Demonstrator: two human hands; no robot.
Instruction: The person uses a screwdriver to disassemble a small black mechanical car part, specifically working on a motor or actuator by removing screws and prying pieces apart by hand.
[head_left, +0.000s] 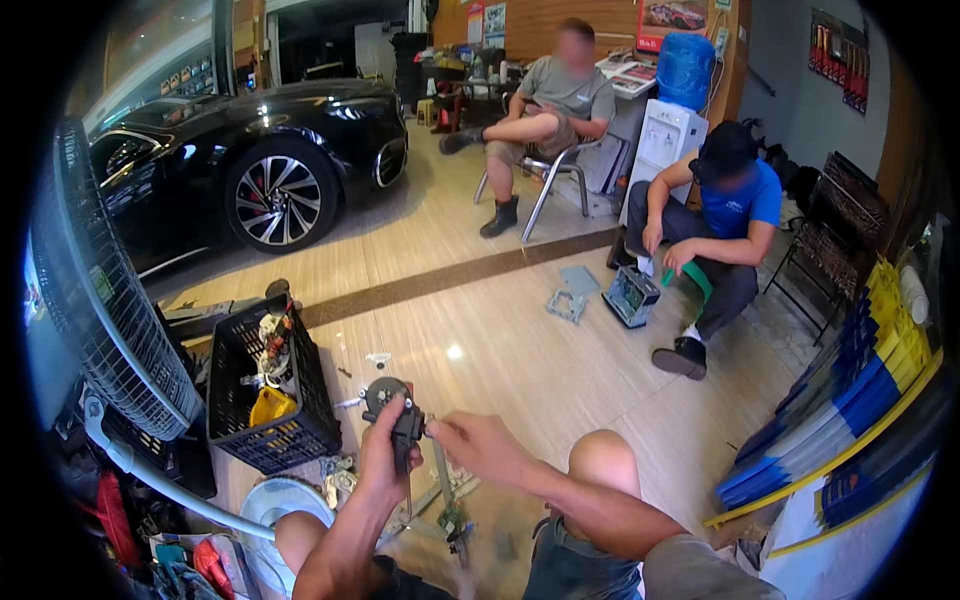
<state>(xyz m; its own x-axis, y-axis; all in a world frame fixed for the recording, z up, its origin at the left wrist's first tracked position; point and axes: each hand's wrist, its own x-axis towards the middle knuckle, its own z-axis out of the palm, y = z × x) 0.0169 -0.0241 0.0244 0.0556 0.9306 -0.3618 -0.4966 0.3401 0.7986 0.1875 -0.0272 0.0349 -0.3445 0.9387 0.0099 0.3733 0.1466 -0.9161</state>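
Note:
In front of me, my left hand (pixel 382 452) is wrapped round a black mechanical part (pixel 388 396). It has a round, disc-like head and a narrower body, and looks like a small motor. My right hand (pixel 482 446) is closed in a pinch against the right side of this part. Whatever sits between those fingertips is too small to make out. Below the hands, loose metal strips and a greenish piece of scrap (pixel 453 522) lie on the floor. A pale blue round basin (pixel 268 500) stands beside my left knee.
At left are a black plastic crate (pixel 275 432) of parts and a large fan (pixel 125 290). Beyond stands a black car (pixel 330 120). One person sits on a chair; another, in a blue shirt (pixel 742 205), sits low beside an opened metal box (pixel 630 298). Yellow-and-blue packages (pixel 820 400) line the right.

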